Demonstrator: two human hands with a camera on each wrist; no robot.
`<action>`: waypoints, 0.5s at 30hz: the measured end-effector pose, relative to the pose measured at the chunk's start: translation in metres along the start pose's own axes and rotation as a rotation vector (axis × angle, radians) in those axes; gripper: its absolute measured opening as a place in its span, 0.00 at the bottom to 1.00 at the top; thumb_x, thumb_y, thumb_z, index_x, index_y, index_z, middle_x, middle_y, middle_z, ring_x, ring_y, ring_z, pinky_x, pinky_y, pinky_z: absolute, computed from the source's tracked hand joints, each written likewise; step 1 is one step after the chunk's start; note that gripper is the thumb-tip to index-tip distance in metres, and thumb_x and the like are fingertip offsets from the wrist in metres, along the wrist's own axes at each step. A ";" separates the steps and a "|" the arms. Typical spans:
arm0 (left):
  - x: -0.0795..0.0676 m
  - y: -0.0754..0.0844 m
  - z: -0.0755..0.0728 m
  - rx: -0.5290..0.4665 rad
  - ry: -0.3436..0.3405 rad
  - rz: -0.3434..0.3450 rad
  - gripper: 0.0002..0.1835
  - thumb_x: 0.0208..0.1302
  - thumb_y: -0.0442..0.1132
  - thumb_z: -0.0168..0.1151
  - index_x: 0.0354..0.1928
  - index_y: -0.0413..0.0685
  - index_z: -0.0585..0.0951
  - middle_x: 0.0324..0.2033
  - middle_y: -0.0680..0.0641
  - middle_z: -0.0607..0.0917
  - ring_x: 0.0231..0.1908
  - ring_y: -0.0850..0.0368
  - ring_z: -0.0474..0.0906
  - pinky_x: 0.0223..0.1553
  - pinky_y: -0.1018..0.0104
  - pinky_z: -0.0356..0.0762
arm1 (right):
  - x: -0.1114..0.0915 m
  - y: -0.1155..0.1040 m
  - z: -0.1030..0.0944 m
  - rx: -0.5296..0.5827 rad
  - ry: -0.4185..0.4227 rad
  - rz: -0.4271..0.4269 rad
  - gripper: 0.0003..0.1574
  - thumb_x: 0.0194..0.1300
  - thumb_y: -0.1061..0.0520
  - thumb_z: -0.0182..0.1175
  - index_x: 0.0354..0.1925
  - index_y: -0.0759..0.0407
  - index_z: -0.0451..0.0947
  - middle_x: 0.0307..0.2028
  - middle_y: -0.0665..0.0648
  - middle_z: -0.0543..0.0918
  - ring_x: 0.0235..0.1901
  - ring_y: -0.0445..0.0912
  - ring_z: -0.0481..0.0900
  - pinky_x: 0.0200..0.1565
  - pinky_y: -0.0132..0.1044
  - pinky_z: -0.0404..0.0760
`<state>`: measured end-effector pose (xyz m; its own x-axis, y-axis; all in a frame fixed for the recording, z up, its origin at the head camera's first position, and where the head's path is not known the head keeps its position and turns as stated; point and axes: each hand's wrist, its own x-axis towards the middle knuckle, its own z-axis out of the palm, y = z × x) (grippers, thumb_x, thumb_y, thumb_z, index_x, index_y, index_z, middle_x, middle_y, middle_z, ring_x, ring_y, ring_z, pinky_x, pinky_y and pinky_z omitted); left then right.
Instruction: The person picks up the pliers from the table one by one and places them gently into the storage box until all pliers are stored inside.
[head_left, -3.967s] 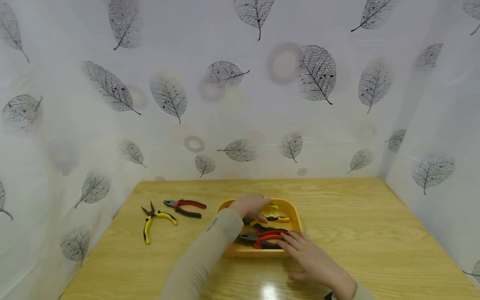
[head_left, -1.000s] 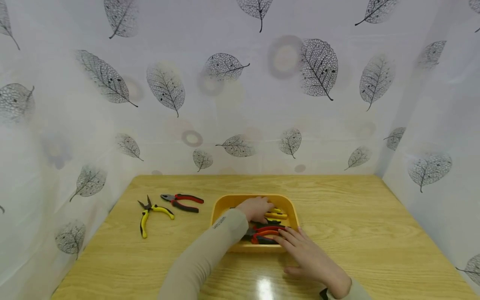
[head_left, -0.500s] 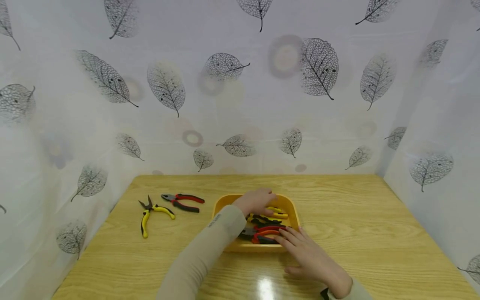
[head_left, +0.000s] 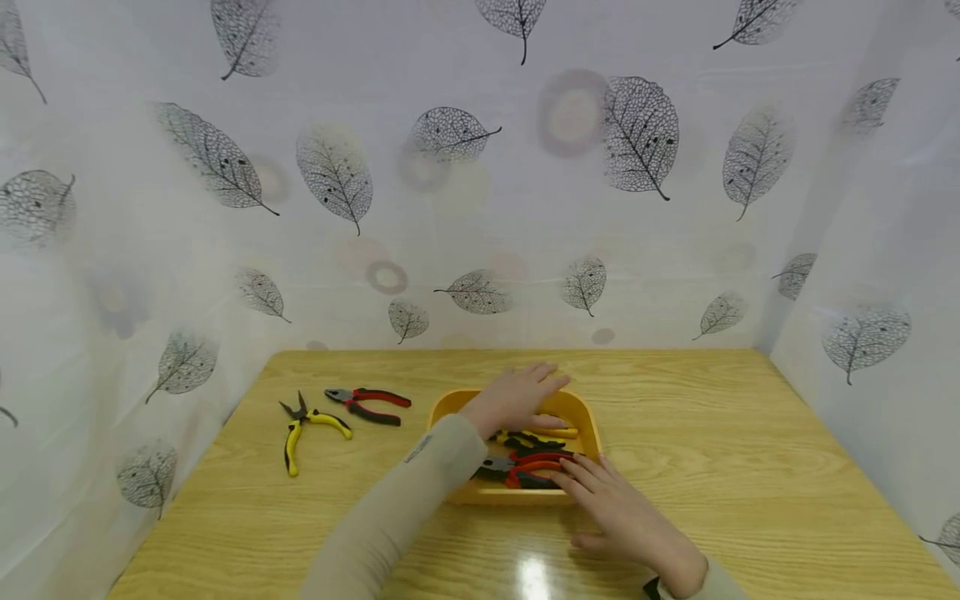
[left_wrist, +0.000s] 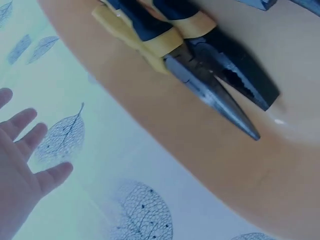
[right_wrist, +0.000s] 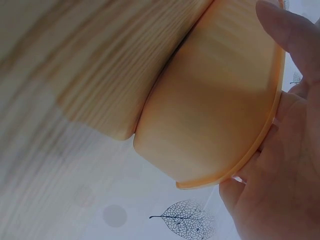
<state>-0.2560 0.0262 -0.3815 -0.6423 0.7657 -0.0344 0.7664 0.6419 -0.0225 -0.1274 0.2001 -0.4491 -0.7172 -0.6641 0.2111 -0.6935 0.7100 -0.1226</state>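
Note:
A yellow plastic tray (head_left: 517, 497) stands on the table with several pliers lying in it. Red-and-black-handled pliers (head_left: 536, 457) lie along its front side, and yellow-and-black pliers (head_left: 551, 442) are behind them. My left hand (head_left: 517, 398) is over the back of the tray with its fingers spread and nothing held. In the left wrist view, pliers with dark and yellow grips (left_wrist: 200, 82) lie beside the tray wall, apart from that hand. My right hand (head_left: 622, 512) rests over the tray's front right corner, fingers across the rim and thumb away from the outer wall.
On the wooden table (head_left: 712, 467), left of the tray, lie yellow-handled needle-nose pliers (head_left: 294, 435) and red-and-black combination pliers (head_left: 377, 398), both with handles spread. A leaf-printed white curtain (head_left: 480, 225) hangs behind the table and at both sides.
My left hand has risen from inside the tray toward its back edge, fingers spreading and uncovering more of the yellow pliers. The right hand stays at the tray's corner.

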 end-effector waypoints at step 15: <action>-0.035 -0.014 -0.008 0.056 0.134 -0.049 0.42 0.55 0.69 0.42 0.68 0.61 0.49 0.66 0.50 0.51 0.65 0.52 0.44 0.58 0.43 0.48 | 0.001 0.000 0.002 -0.002 -0.004 0.001 0.51 0.42 0.43 0.68 0.61 0.60 0.62 0.59 0.64 0.64 0.59 0.58 0.58 0.56 0.57 0.54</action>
<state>-0.2442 -0.0097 -0.3715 -0.6711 0.7344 0.1014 0.7307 0.6783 -0.0771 -0.1284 0.1996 -0.4507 -0.7178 -0.6646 0.2075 -0.6930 0.7107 -0.1211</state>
